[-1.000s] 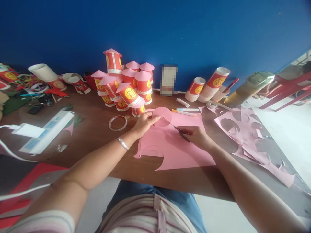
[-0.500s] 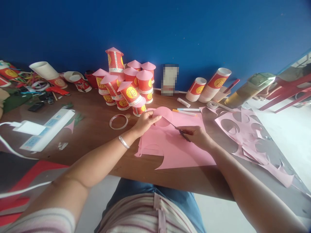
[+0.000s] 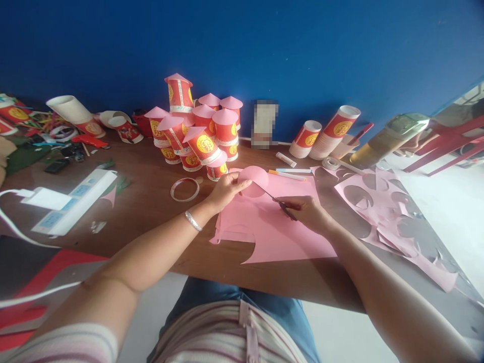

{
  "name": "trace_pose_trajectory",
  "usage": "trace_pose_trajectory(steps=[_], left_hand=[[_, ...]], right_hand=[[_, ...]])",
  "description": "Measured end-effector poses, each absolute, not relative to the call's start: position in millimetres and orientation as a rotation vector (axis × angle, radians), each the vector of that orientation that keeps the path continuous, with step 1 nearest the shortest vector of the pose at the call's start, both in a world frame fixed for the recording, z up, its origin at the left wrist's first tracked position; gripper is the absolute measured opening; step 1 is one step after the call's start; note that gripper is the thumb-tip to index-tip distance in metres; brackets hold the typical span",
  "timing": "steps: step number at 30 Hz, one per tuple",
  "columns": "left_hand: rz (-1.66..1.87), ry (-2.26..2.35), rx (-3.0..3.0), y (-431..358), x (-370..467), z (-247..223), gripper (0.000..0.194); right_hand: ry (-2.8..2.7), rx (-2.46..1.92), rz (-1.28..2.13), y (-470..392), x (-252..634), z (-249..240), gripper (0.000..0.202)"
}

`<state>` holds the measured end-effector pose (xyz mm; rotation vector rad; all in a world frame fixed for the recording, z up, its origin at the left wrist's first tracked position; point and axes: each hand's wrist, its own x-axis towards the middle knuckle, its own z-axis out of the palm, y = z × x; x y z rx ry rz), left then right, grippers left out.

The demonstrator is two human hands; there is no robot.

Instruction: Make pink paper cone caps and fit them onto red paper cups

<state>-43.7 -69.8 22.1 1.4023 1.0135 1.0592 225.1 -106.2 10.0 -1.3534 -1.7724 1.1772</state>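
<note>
Between the thumb and fingers of my left hand (image 3: 230, 187) is the left edge of a round pink paper disc (image 3: 255, 175). My right hand (image 3: 305, 208) is closed on a pair of scissors (image 3: 283, 205), whose blades reach up and left onto the disc from its right side. Whether the blades are parted cannot be made out. Beneath both hands lies a pink paper sheet (image 3: 287, 242) with curved cut-outs along its left and lower edge. An orange-capped marker (image 3: 288, 175) rests on the sheet just beyond the disc.
Red paper cups with pink cone tops (image 3: 204, 146) stand stacked behind my left hand. A tape roll (image 3: 184, 190) lies before them. Cup stacks (image 3: 335, 131) and a bottle (image 3: 389, 138) are at the back right, pink scraps (image 3: 393, 217) at right, a power strip (image 3: 75, 204) at left.
</note>
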Motion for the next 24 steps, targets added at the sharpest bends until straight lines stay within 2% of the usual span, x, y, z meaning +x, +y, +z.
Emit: trace_pose_trajectory(steps=[8, 11, 18, 24], left_hand=[[1.108, 1.036, 1.388, -69, -44, 22, 0.038], [1.122, 1.051, 1.315, -69, -44, 20, 0.039], [1.108, 1.033, 1.326, -72, -43, 23, 0.038], [1.035, 1.028, 1.42, -76, -43, 27, 0.034]], right_hand=[[-1.846, -1.417, 1.138, -106, 226, 14, 0.042], [-1.954, -1.523, 0.958, -105, 230, 18, 0.038], [-2.187, -1.804, 0.22, -97, 240, 19, 0.029], [-2.268, -1.786, 0.133, -92, 256, 24, 0.027]])
